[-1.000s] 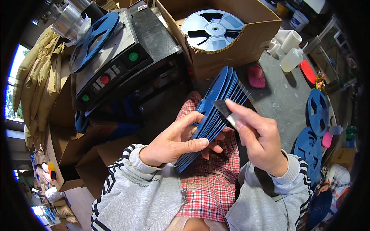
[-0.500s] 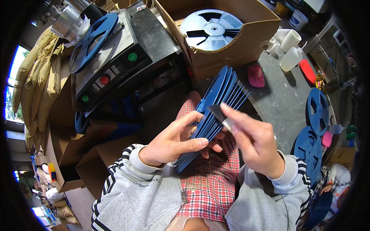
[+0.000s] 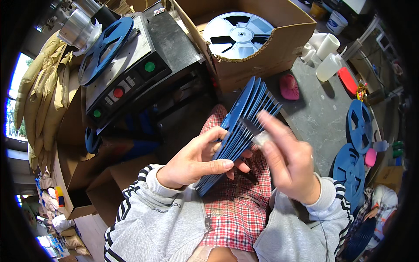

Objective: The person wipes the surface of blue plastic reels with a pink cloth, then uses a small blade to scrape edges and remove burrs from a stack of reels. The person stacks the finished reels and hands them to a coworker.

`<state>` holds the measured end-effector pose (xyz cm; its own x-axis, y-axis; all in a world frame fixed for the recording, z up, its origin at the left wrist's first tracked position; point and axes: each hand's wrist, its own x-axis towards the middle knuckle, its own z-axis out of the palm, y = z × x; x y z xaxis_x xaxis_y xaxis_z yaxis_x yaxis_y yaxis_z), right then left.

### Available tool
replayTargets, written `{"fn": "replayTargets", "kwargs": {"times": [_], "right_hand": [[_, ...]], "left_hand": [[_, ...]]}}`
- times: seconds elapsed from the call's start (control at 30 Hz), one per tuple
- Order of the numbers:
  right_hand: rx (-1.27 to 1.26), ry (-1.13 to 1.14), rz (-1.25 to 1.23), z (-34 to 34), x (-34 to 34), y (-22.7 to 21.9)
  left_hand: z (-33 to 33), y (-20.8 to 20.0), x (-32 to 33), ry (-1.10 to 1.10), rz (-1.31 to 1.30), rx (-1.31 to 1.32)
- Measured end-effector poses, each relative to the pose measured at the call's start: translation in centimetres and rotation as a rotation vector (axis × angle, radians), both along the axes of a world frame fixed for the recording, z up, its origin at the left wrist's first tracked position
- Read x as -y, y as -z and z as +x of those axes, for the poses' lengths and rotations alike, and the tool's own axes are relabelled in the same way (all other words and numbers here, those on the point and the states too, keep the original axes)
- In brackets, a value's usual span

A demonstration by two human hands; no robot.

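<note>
A fanned stack of blue plastic reel discs [image 3: 239, 115] stands tilted above my lap. My left hand [image 3: 192, 159] is closed around its near left side, with the thumb across the edges and fingertips showing behind. In my right hand [image 3: 290, 163] a small tool with a dark flat tip [image 3: 250, 127] and a pale handle is pinched between thumb and fingers. Its tip lies against or just over the discs' right edges; contact cannot be made out. The hand partly covers the tool, so its exact kind is unclear.
An open carton [image 3: 262, 70] with pale blue reels stands ahead. To the left is a black machine [image 3: 126, 83] with coloured buttons and a blue reel [image 3: 107, 50] on it. On the grey table [image 3: 321, 126] are a pink bundle [image 3: 289, 87], bottles and blue reels. A person sits far right.
My right hand has shifted slightly, and the tool's dark tip has moved a little down and right along the disc edges. The left hand keeps its hold on the stack.
</note>
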<state>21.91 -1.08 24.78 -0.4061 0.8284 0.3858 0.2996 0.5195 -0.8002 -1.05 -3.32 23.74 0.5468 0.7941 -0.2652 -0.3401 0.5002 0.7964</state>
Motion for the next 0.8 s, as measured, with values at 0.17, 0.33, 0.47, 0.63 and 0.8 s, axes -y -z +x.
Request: {"fn": "replayTargets", "kwargs": {"times": [0.17, 0.33, 0.47, 0.63, 0.8], "right_hand": [[0.039, -0.159, 0.477, -1.3, 1.3, 1.1], [0.161, -0.181, 0.413, -1.4, 0.2, 2.3], [0.176, -0.063, 0.422, -0.3, -0.9, 2.7], [0.142, -0.331, 0.407, -1.6, 1.2, 2.0], [0.076, -0.149, 0.277, 0.2, -2.5, 1.6]], "left_hand": [[-0.8, 1.0, -0.2, -0.038, 0.076, -0.017], [-0.5, 0.3, -0.6, 0.001, -0.005, 0.000], [-0.4, 0.0, -0.7, 0.121, -0.063, 0.042], [-0.5, 0.4, -0.5, 0.052, 0.189, -0.110], [-0.2, -0.1, -0.5, 0.107, -0.051, 0.009]]}}
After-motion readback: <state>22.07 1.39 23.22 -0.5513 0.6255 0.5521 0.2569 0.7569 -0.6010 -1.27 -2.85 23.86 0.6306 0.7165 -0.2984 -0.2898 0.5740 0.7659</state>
